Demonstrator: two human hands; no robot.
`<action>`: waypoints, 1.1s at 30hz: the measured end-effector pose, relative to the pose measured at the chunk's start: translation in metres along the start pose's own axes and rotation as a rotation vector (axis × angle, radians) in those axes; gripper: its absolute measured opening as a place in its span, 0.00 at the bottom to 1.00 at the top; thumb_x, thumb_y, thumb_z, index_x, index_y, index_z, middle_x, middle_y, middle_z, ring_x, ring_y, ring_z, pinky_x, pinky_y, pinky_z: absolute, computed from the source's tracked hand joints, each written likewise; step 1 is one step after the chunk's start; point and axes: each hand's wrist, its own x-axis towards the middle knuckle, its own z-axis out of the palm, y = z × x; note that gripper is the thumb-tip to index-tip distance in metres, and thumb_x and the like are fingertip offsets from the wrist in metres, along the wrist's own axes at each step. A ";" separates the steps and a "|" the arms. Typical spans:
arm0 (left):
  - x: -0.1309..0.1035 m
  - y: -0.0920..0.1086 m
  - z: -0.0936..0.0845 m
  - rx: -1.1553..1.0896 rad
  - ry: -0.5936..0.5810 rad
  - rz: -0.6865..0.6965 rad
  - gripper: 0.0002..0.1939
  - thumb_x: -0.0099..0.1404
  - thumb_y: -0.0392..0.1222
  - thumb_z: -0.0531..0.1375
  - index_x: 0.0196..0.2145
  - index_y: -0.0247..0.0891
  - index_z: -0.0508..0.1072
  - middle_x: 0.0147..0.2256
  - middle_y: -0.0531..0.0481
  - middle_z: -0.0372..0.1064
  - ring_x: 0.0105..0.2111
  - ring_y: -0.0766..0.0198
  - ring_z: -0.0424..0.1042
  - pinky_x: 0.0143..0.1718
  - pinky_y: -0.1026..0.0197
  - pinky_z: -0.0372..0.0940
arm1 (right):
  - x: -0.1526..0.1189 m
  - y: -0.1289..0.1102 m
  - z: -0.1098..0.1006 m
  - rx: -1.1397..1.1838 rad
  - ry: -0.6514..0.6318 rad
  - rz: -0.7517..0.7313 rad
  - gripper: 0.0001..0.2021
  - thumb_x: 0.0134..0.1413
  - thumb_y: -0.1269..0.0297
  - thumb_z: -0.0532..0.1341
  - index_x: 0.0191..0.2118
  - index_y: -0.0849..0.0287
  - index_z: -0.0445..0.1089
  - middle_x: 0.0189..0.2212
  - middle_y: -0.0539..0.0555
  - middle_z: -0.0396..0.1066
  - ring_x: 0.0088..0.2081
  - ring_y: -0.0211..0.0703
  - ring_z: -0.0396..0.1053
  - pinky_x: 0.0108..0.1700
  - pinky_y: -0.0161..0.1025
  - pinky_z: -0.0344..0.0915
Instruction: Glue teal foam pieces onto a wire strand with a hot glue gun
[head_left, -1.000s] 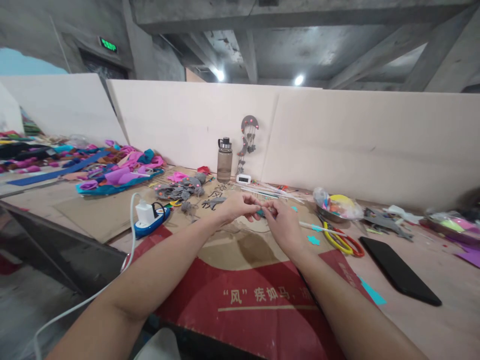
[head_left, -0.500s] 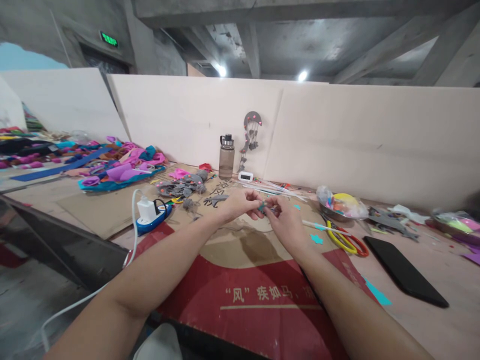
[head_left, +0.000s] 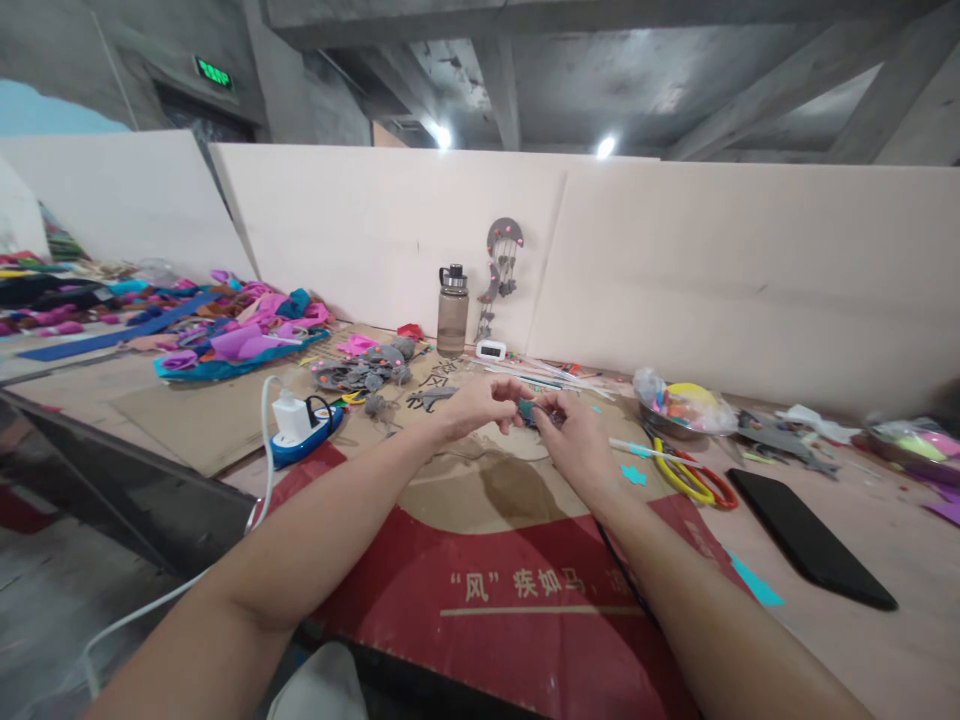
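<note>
A small teal felt piece [head_left: 526, 411] is pinched between my two hands above the cardboard. The fingers of my left hand [head_left: 487, 405] close on its left side. From the right, my right hand [head_left: 571, 432] grips it with thumb and forefinger; something dark shows by these fingertips, too small to make out. Thin grey yarn [head_left: 465, 458] lies under the hands. To the right rests a turquoise felt star [head_left: 634, 475], near a white stick [head_left: 637, 447]. Left of my left hand lie a grey felt cutout [head_left: 433, 398] and a pile of grey felt pieces [head_left: 360, 370].
Yellow-and-red-handled scissors [head_left: 694, 480] and a black phone [head_left: 810, 540] lie right. Behind stand a bottle [head_left: 453, 315], a small digital clock [head_left: 490, 350] and a metal bowl [head_left: 675, 430]. A blue power strip [head_left: 307, 440] with a white cable is left, near heaped coloured felt [head_left: 247, 335].
The fingers have shifted slightly around the teal piece, and more of it shows between the hands. The surrounding things stay where they were; the view has tilted slightly.
</note>
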 end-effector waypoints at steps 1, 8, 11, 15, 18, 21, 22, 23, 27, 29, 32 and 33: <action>0.000 0.000 0.000 -0.003 -0.001 -0.002 0.14 0.51 0.35 0.62 0.38 0.32 0.72 0.27 0.48 0.72 0.28 0.65 0.73 0.25 0.66 0.65 | 0.000 -0.001 0.000 0.008 -0.003 0.012 0.08 0.55 0.62 0.56 0.34 0.59 0.70 0.26 0.53 0.71 0.28 0.41 0.64 0.32 0.38 0.57; -0.002 0.006 0.005 0.467 0.163 0.086 0.06 0.54 0.37 0.63 0.31 0.34 0.76 0.21 0.52 0.69 0.22 0.70 0.67 0.23 0.68 0.59 | 0.000 -0.004 -0.001 -0.074 0.021 -0.062 0.07 0.54 0.64 0.56 0.31 0.59 0.70 0.28 0.55 0.72 0.30 0.43 0.66 0.34 0.39 0.57; -0.003 0.005 0.006 0.529 0.179 0.114 0.04 0.54 0.35 0.62 0.30 0.34 0.77 0.20 0.53 0.69 0.21 0.71 0.66 0.23 0.69 0.58 | -0.001 -0.002 0.000 -0.127 0.017 -0.097 0.07 0.55 0.65 0.56 0.32 0.58 0.71 0.30 0.55 0.73 0.32 0.44 0.67 0.36 0.40 0.58; -0.003 0.002 0.007 0.482 0.166 0.046 0.05 0.54 0.35 0.60 0.30 0.34 0.75 0.21 0.53 0.69 0.19 0.71 0.65 0.20 0.69 0.60 | -0.001 0.000 0.002 -0.139 0.004 -0.099 0.07 0.56 0.65 0.56 0.36 0.58 0.70 0.32 0.57 0.74 0.34 0.46 0.68 0.37 0.41 0.59; -0.003 0.000 0.007 0.418 0.178 0.030 0.04 0.54 0.35 0.60 0.29 0.34 0.74 0.22 0.52 0.69 0.20 0.70 0.67 0.19 0.69 0.62 | -0.002 -0.001 0.002 -0.122 0.033 -0.071 0.09 0.56 0.64 0.58 0.42 0.59 0.68 0.33 0.57 0.73 0.32 0.45 0.67 0.35 0.40 0.59; -0.003 0.000 0.007 0.379 0.201 0.019 0.04 0.54 0.36 0.60 0.29 0.34 0.72 0.20 0.52 0.69 0.19 0.70 0.67 0.19 0.70 0.62 | -0.003 -0.005 0.000 -0.137 0.036 -0.127 0.06 0.56 0.65 0.57 0.38 0.59 0.68 0.33 0.56 0.72 0.32 0.44 0.66 0.35 0.40 0.58; -0.003 0.001 0.007 0.369 0.212 0.016 0.04 0.54 0.36 0.60 0.29 0.34 0.72 0.20 0.53 0.69 0.19 0.70 0.67 0.19 0.70 0.62 | -0.004 -0.006 -0.001 -0.144 0.035 -0.157 0.05 0.57 0.65 0.56 0.36 0.58 0.68 0.32 0.56 0.72 0.32 0.44 0.66 0.35 0.40 0.58; -0.002 0.001 0.008 0.359 0.226 0.014 0.04 0.54 0.36 0.60 0.29 0.34 0.72 0.20 0.53 0.69 0.19 0.71 0.68 0.18 0.70 0.62 | -0.004 -0.007 -0.002 -0.147 0.036 -0.180 0.05 0.58 0.65 0.56 0.34 0.58 0.68 0.32 0.56 0.72 0.33 0.45 0.66 0.36 0.40 0.58; -0.002 0.000 0.009 0.316 0.266 0.024 0.04 0.54 0.36 0.60 0.29 0.33 0.72 0.20 0.55 0.67 0.19 0.72 0.66 0.18 0.72 0.60 | -0.004 -0.008 -0.003 -0.125 0.043 -0.138 0.06 0.58 0.65 0.56 0.33 0.59 0.69 0.32 0.56 0.72 0.34 0.46 0.67 0.37 0.41 0.59; -0.001 -0.001 0.010 0.286 0.282 0.029 0.03 0.54 0.36 0.60 0.28 0.33 0.71 0.19 0.56 0.67 0.18 0.73 0.65 0.17 0.72 0.58 | -0.003 -0.008 -0.002 -0.114 0.030 -0.080 0.07 0.59 0.64 0.57 0.34 0.59 0.69 0.32 0.56 0.73 0.34 0.46 0.67 0.37 0.41 0.59; -0.001 -0.002 0.012 0.236 0.310 0.028 0.02 0.54 0.35 0.59 0.28 0.34 0.70 0.19 0.56 0.66 0.17 0.73 0.64 0.16 0.71 0.58 | -0.003 -0.008 -0.001 -0.119 0.007 -0.038 0.08 0.60 0.62 0.56 0.34 0.59 0.69 0.32 0.56 0.73 0.33 0.46 0.67 0.37 0.40 0.58; -0.001 -0.002 0.013 0.219 0.316 0.024 0.02 0.54 0.35 0.59 0.28 0.34 0.70 0.19 0.56 0.66 0.17 0.73 0.64 0.16 0.71 0.58 | -0.003 -0.007 0.000 -0.121 0.001 -0.031 0.09 0.61 0.61 0.55 0.33 0.59 0.69 0.31 0.57 0.73 0.33 0.46 0.67 0.36 0.40 0.57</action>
